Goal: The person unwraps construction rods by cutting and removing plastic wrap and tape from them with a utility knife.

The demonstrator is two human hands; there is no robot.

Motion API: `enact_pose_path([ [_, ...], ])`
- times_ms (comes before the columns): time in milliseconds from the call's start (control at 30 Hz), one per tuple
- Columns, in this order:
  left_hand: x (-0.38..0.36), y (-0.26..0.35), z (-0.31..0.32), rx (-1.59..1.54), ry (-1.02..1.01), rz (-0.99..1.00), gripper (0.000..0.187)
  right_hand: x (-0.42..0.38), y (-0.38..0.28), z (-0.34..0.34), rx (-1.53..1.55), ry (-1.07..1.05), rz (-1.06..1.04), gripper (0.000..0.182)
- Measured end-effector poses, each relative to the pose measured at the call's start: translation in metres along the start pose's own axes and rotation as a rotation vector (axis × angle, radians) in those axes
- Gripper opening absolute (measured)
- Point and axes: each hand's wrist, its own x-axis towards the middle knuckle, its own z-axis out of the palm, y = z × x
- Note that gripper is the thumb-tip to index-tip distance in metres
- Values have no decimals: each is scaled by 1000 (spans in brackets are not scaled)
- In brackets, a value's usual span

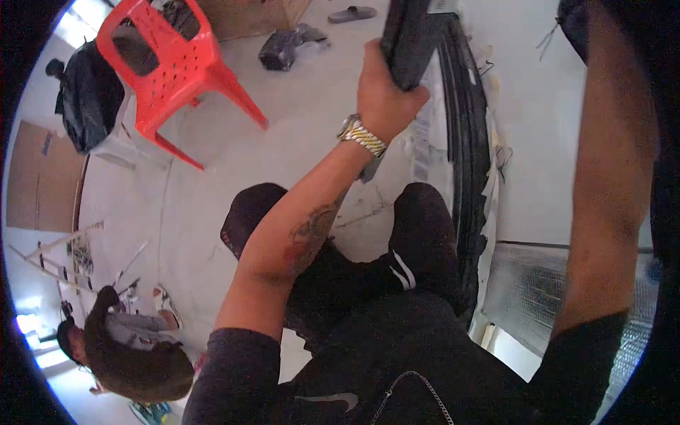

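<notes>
My left hand (pixel 389 99), with a metal watch (pixel 361 134) at its wrist, is closed around a long dark grey bar (pixel 412 46). The bar runs up past the top edge of the view, and a lower piece of it shows beside the wrist. What kind of bar it is I cannot make out. My right arm (pixel 613 163) stretches upward along the right side, its hand beyond the view. Several long black strips (pixel 467 134) lie to the right of my left hand, along the base of a white surface.
A red plastic chair (pixel 173 78) stands at upper left, near a black plastic bag (pixel 92 95) on a white seat. Another person (pixel 134 354) is low at left, near a wooden frame (pixel 53 258). A grey slipper (pixel 352 14) and a dark wrapped bundle (pixel 280 49) lie on the floor. Silvery foil sheeting (pixel 528 287) is at right.
</notes>
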Motion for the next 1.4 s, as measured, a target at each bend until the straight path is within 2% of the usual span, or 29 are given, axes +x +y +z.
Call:
enact_pose_path([
  [133, -1, -10, 8, -70, 61, 34, 64, 1, 3, -11, 30, -19, 44, 55],
  [233, -1, -18, 11, -22, 79, 62, 64, 1, 8, -11, 47, -32, 71, 55],
  [300, -1, -23, 13, 134, 108, 145, 70, -3, 11, -6, 64, -46, 89, 55],
  [433, -4, -29, 15, 126, 86, 106, 72, -3, 15, -10, 72, -48, 107, 54],
  [500, -5, -29, 18, -6, 74, 24, 69, 0, 14, -16, 66, -49, 110, 54],
  [733, -12, -36, 25, 62, 56, 27, 72, -5, 18, -21, 69, -51, 128, 53],
  [800, -12, -40, 28, 81, 77, 83, 73, -1, 21, -23, 66, -49, 133, 52],
  [1333, -10, -36, 20, 79, 73, -1, 69, -6, 30, -35, 92, -40, 162, 50],
  [1400, -4, -32, 7, 21, -70, -52, 77, -5, 29, -36, 98, -39, 158, 50],
])
